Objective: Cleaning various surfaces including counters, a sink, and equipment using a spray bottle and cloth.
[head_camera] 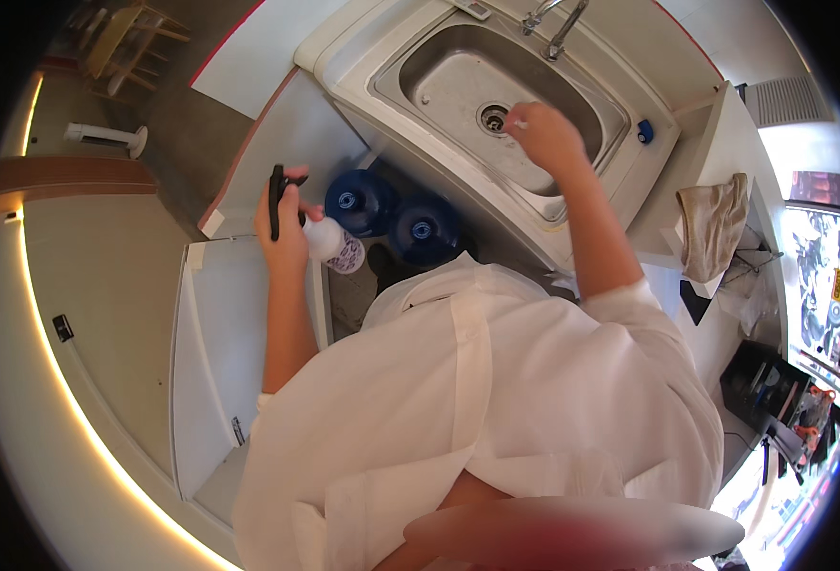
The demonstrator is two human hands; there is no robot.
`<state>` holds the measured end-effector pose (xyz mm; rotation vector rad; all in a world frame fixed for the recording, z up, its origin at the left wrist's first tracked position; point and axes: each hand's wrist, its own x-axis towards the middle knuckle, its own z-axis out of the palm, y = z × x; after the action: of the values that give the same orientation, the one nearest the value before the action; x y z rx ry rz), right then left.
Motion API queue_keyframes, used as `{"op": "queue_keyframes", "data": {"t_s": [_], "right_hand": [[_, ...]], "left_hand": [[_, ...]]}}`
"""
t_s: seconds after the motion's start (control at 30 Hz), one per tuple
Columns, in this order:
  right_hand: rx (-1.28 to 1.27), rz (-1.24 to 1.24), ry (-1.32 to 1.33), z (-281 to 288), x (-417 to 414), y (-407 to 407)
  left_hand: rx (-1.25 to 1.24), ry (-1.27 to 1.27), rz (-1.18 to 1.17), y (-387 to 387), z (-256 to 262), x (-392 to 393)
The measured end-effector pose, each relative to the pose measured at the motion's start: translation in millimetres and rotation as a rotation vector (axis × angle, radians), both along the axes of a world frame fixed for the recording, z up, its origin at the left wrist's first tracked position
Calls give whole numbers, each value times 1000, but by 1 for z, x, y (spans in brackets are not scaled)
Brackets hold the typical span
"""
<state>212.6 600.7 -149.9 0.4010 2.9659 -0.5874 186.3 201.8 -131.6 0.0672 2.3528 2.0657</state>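
Note:
In my left hand [288, 221] is a white spray bottle [338, 250] with a black trigger head and a purple pattern. The bottle is tilted, its base toward the cabinet opening. My right hand [545, 139] is over the stainless steel sink [455, 93], fingers curled together, beside the drain [493, 120] in this view. Between those fingers shows a small white bit [521, 125], too blurred to name. A chrome faucet [562, 32] rises at the sink's far side.
Two blue water jugs [361, 203] stand under the sink front. An open cabinet door [213, 357] is at left. A beige cloth [712, 225] hangs at right. A small blue object [645, 131] and a pale handheld device [471, 8] lie on the sink surround.

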Motion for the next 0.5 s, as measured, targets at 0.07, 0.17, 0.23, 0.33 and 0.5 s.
{"op": "queue_keyframes", "data": {"t_s": [0.07, 0.17, 0.23, 0.33, 0.5], "right_hand": [[-26, 31, -168, -75, -49, 6], [-161, -1, -139, -156, -106, -9], [-238, -28, -90, -195, -141, -18], [-351, 39, 35, -242, -182, -30], [-117, 49, -39, -278, -223, -51]], "left_hand": [[8, -10, -130, 8, 0, -21], [-48, -69, -211, -2, 1, -37], [-71, -61, -253, -18, -5, -47], [-83, -151, -232, -41, -8, -52], [-175, -250, -163, -110, -19, -48]]}}
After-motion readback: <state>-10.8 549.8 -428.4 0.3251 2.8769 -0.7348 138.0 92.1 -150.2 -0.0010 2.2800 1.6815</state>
